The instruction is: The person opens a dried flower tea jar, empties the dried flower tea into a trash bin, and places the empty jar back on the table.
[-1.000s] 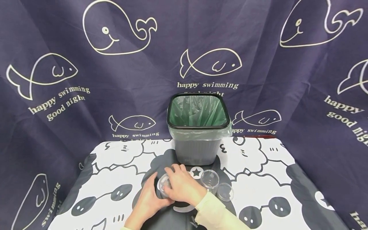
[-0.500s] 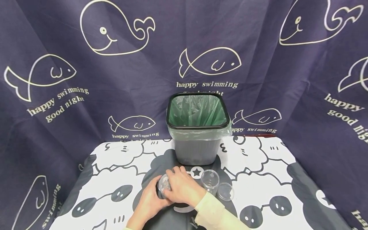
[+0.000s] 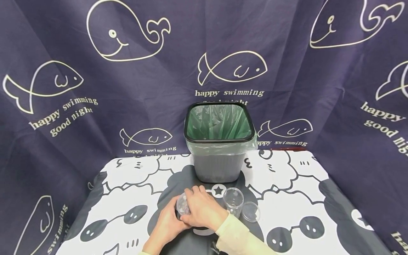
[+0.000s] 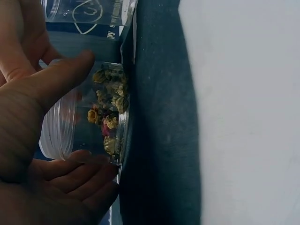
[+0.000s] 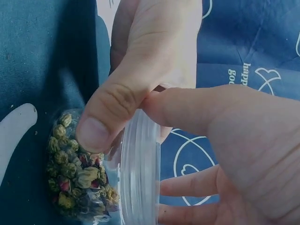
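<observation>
A clear plastic jar (image 5: 70,178) of dried flower buds and a few pink petals stands on the cloth, with its ribbed clear lid (image 5: 140,173) on top. My left hand (image 3: 167,221) holds the jar's side, thumb against the wall in both wrist views and fingers round the far side. From above, my right hand (image 3: 204,209) grips the lid by its edge, its thumb touching my left thumb in the right wrist view. In the head view my right hand hides part of the jar.
Right of my hands stand an open clear jar (image 3: 233,203) and a loose clear lid (image 3: 251,211). A grey bin (image 3: 218,166) with a black rim and a clear liner rises behind them. The sheep-print tablecloth (image 3: 127,198) meets a dark blue curtain (image 3: 143,88).
Both hands have stayed on the jar and its lid. My right fingers have shifted a little over the lid, and the left fingers have drawn slightly closer to it.
</observation>
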`<state>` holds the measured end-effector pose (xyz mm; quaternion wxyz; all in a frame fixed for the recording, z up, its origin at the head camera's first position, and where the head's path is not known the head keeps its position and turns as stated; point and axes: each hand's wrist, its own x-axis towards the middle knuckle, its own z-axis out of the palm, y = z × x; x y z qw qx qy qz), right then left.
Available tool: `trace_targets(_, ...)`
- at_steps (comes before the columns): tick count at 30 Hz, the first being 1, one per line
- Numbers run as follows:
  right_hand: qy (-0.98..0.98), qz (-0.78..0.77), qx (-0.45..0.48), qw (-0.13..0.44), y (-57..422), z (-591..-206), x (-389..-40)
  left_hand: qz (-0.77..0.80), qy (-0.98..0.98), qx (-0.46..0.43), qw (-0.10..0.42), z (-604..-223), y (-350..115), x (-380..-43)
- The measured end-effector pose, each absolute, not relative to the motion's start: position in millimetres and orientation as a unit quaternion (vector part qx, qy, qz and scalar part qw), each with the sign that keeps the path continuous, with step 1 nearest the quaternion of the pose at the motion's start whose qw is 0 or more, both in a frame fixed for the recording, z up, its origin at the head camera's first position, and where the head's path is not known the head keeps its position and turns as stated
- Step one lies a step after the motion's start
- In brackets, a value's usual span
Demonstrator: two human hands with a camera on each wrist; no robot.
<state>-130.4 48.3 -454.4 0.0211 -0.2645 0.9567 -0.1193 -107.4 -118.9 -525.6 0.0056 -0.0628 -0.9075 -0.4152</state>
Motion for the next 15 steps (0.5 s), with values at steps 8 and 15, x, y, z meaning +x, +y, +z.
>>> trace_targets(8, 0.959, -0.108, -0.263, 0.005, 43.7, -456.3, -133.2, -0.405, -0.911, -0.065, 0.036, -527.8, -113.9, -108.4)
trace_targets(15, 0.960, -0.100, -0.263, 0.011, 41.6, -453.9, -134.5, -0.394, -0.915, -0.070, 0.055, -528.7, -114.7, -108.7)
